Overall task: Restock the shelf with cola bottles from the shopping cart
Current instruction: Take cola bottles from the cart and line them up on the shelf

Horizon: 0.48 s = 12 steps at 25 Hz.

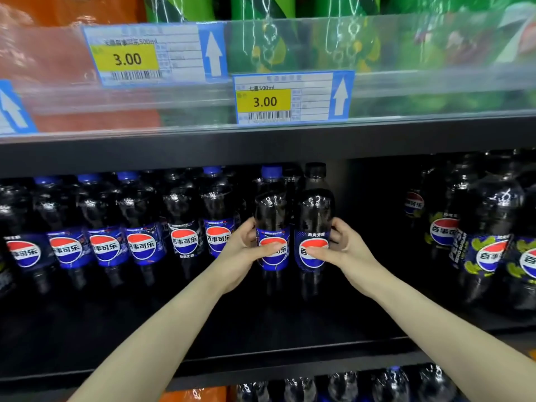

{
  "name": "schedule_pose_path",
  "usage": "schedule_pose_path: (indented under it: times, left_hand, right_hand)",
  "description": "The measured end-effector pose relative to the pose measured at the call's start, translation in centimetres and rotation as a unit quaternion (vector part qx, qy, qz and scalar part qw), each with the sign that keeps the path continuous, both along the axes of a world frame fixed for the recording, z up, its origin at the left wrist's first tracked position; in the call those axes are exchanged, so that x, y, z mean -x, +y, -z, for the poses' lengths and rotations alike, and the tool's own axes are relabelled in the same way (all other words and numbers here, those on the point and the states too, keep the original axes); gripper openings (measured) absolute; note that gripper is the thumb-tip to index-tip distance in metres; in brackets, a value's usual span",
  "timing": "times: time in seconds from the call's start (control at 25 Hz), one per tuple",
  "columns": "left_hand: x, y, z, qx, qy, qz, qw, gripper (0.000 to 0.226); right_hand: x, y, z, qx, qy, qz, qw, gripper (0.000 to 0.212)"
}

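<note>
Two cola bottles stand upright side by side on the dark middle shelf (290, 352). My left hand (246, 253) is wrapped around the blue-capped cola bottle (271, 210), thumb across its blue label. My right hand (339, 248) grips the black-capped cola bottle (314, 210) from the right, thumb on its logo. The two bottles touch each other. A row of several more cola bottles (110, 245) fills the shelf to the left. The shopping cart is out of view.
A gap of dark shelf lies right of the held bottles, then cola bottles with yellow-green labels (487, 250). Above, a clear rail carries price tags (266, 100) in front of green and orange bottles. More bottle tops (348, 384) show on the shelf below.
</note>
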State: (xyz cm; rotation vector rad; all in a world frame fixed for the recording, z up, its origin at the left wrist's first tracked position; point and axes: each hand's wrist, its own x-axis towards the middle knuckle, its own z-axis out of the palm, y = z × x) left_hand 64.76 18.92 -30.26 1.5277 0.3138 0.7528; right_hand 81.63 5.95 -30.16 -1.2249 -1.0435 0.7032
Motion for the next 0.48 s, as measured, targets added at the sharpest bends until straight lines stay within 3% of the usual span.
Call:
schedule_pose_path:
  times: [0.16, 0.24, 0.36, 0.48]
  left_hand:
    - [0.4, -0.9, 0.0, -0.051, 0.038, -0.033, 0.997, 0.046]
    - [0.7, -1.3, 0.5, -0.095, 0.096, -0.071, 0.988, 0.049]
    - [1.4, -2.4, 2.9, -0.169, 0.235, -0.192, 0.938, 0.071]
    - [1.6, -3.6, 4.3, -0.179, 0.302, -0.267, 0.897, 0.062]
  right_hand:
    - [0.6, -0.2, 0.2, 0.005, -0.011, 0.02, 1.0, 0.059]
    - [0.5, -0.4, 0.9, 0.037, -0.035, 0.047, 0.998, 0.066]
    - [0.7, -1.1, 2.4, 0.177, -0.192, 0.109, 0.959, 0.076]
    - [1.2, -1.1, 3.3, 0.216, -0.224, 0.139, 0.94, 0.07]
